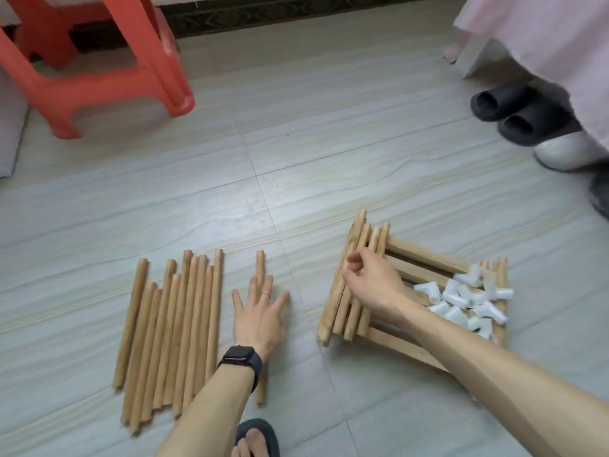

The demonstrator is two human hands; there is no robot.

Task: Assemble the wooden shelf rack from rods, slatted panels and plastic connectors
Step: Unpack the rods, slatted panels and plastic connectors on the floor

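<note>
Several wooden rods lie side by side on the tiled floor at the lower left. One single rod lies apart to their right, and my left hand rests flat on it with straight, spread fingers. At the right, stacked slatted panels lie flat. A heap of white plastic connectors sits on their right part and several more rods on their left edge. My right hand hovers over those rods with loosely curled fingers, nothing visible between them.
A red plastic stool stands at the back left. Black slippers and a white shoe sit at the back right under a pink cloth. My sandalled foot is at the bottom edge.
</note>
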